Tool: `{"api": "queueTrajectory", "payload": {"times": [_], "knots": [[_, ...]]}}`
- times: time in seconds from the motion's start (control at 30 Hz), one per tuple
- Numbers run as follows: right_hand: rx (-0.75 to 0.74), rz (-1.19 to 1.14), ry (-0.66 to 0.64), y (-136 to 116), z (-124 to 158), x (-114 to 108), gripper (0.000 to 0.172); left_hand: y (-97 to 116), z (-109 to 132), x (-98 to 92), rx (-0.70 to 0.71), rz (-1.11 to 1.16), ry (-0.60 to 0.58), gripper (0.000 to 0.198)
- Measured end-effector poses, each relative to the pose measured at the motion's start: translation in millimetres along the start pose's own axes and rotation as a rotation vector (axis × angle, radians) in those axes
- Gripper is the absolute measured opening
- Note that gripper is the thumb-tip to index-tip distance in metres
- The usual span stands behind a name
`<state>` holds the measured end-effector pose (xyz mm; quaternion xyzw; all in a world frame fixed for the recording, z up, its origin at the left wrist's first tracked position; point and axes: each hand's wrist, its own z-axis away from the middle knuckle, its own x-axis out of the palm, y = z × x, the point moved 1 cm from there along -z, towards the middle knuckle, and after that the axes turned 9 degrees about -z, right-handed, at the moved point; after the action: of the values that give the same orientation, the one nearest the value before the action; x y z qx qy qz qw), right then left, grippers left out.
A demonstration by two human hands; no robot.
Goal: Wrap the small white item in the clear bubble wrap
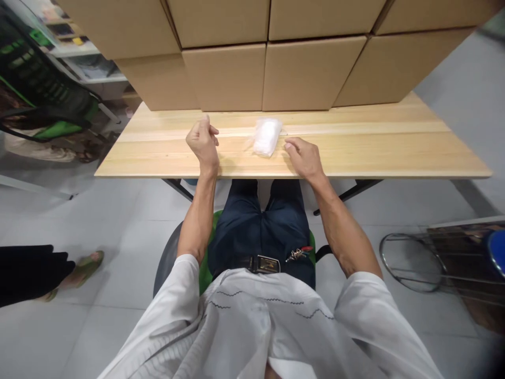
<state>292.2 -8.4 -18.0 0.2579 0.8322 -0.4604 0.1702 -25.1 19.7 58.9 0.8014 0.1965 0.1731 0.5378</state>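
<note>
A small clear plastic bag with white contents [265, 136] lies on the light wooden table [394, 152], near its middle. My left hand [203, 142] is raised just above the table to the left of the bag, fingers curled shut, with nothing visible in them. My right hand [303, 157] rests flat on the table just right of the bag, fingers pointing toward it, a small gap between fingertips and plastic.
Several large cardboard boxes [224, 76] are stacked along the table's far edge. A black and green chair [43, 100] stands at the left. Another person's foot in a sandal [81, 266] is on the floor at left. A wire rack [418, 260] lies at right.
</note>
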Motion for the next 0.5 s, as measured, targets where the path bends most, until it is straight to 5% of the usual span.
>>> {"api": "queueTrajectory", "payload": {"times": [0.27,0.5], "knots": [[0.078,0.012,0.044,-12.6,1.0,-9.8,0.051,-23.7,8.6,-7.5,-0.299,0.082,-0.063,0.078],[0.021,0.079,-0.022,-13.2,2.7,-12.0,0.056,-28.7,20.3,-10.2,-0.281,0.072,-0.077,0.08]]}}
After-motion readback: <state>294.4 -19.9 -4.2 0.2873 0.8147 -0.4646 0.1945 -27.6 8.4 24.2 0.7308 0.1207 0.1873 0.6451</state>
